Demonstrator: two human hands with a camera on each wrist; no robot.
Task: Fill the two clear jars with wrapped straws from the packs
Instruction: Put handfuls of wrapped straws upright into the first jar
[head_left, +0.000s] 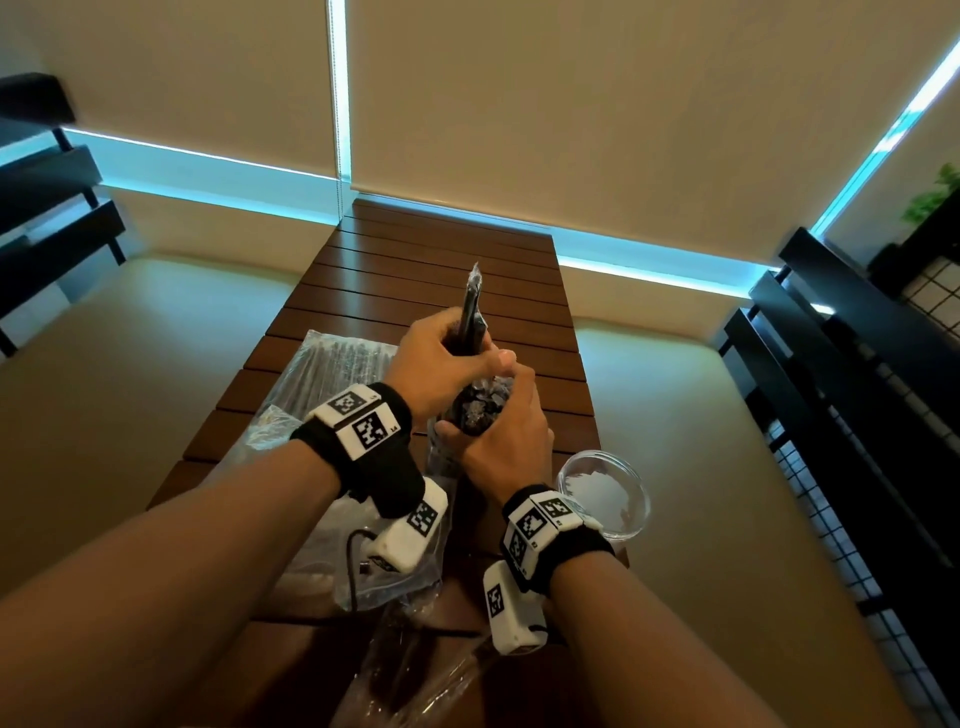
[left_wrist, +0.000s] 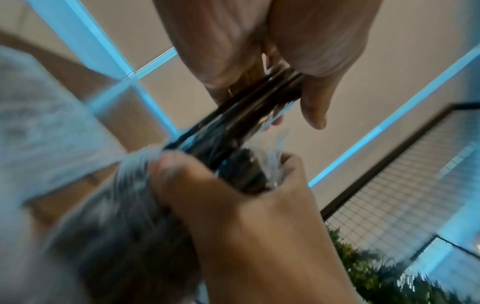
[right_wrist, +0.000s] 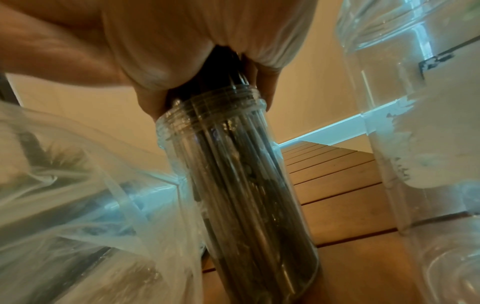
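My left hand (head_left: 441, 358) grips a small bundle of dark wrapped straws (head_left: 471, 306), their tips pointing up and away over the first clear jar (head_left: 475, 415). That jar stands upright on the table, packed with dark straws (right_wrist: 241, 185). My right hand (head_left: 498, 431) wraps its thumb and fingers round the jar's threaded mouth (right_wrist: 213, 109). In the left wrist view the bundle (left_wrist: 249, 109) slants from my left hand (left_wrist: 259, 61) down into the jar's mouth by my right hand (left_wrist: 246, 205). A second clear jar (head_left: 602, 493) stands empty just right of my right wrist.
A plastic pack of dark straws (head_left: 332, 374) lies on the slatted wooden table (head_left: 441, 249) under my left arm. A crumpled clear bag (head_left: 415, 675) sits at the near edge. The table is narrow, with beige floor on both sides and black railings (head_left: 857, 364) at right.
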